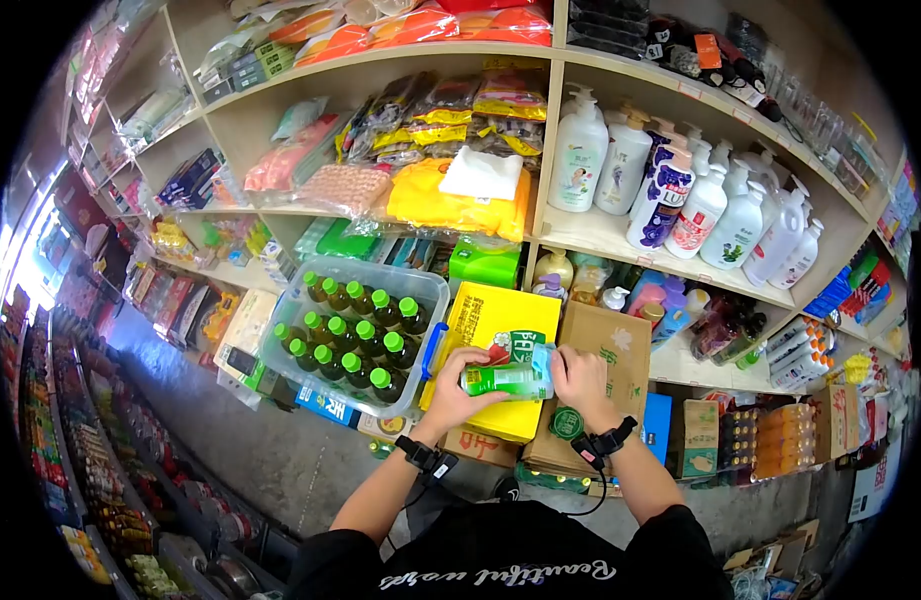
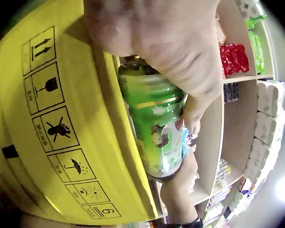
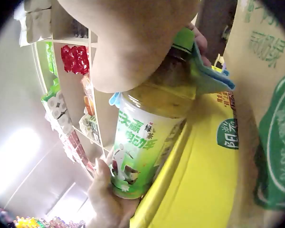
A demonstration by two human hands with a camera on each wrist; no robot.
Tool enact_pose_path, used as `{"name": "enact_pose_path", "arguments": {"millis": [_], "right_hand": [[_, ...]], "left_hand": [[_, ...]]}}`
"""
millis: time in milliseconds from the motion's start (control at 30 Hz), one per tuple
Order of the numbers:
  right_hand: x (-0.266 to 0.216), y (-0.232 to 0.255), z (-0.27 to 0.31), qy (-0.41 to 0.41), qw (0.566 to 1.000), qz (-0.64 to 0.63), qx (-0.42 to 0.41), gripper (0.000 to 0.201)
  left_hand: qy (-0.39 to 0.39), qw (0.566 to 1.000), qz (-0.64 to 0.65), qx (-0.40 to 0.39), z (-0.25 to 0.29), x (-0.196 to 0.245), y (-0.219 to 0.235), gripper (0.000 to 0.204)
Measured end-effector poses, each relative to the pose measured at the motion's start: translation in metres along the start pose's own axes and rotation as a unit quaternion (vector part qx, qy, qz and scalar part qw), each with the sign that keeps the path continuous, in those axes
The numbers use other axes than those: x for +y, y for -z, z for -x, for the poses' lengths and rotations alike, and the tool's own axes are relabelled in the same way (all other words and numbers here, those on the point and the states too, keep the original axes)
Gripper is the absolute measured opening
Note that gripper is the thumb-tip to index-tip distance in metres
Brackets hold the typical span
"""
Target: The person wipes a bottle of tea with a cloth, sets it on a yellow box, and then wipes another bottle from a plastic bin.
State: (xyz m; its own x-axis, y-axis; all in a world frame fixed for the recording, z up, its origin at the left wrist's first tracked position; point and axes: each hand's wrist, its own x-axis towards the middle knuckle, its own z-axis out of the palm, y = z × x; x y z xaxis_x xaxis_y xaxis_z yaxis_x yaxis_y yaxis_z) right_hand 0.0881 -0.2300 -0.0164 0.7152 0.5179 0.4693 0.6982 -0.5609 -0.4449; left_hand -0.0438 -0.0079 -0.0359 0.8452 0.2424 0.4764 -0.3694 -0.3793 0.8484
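A green tea bottle [image 1: 505, 380] with a green-and-white label lies nearly level over the yellow carton [image 1: 495, 325] in the head view. My left hand [image 1: 454, 392] grips it round the base end. At the cap end my right hand [image 1: 583, 383] holds a light-blue cloth [image 1: 542, 362] against the bottle. The right wrist view shows the cloth [image 3: 211, 80] wrapped by the neck, below the green cap [image 3: 184, 40]. Left of the hands stands a clear plastic tub [image 1: 417, 405] with several upright, green-capped bottles [image 1: 366, 335] in it.
A brown carton [image 1: 605, 345] stands right of the yellow one. Shelves behind hold pump bottles [image 1: 665, 195] and bagged goods [image 1: 450, 195]. A shelf row of goods [image 1: 110, 450] runs along the far left. Bottle packs [image 1: 785, 438] stand at right on the floor.
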Motion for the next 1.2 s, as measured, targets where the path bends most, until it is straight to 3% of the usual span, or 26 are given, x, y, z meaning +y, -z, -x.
{"name": "enact_pose_path", "arguments": {"millis": [133,233,1200], "right_hand": [[-0.004,0.001,-0.015,-0.03,0.999,0.007,-0.033,0.039],[-0.004,0.0,-0.019,-0.034,0.998,0.02,-0.038,0.043],[-0.001,0.001,-0.018,-0.04,0.997,0.0,-0.06,0.042]], "left_hand": [[-0.048,0.997,-0.059,-0.032,-0.002,0.009,0.004,0.057],[0.006,0.999,-0.038,-0.006,0.0,0.003,-0.001,0.055],[0.003,0.999,-0.033,0.005,0.001,0.001,-0.003,0.053]]}}
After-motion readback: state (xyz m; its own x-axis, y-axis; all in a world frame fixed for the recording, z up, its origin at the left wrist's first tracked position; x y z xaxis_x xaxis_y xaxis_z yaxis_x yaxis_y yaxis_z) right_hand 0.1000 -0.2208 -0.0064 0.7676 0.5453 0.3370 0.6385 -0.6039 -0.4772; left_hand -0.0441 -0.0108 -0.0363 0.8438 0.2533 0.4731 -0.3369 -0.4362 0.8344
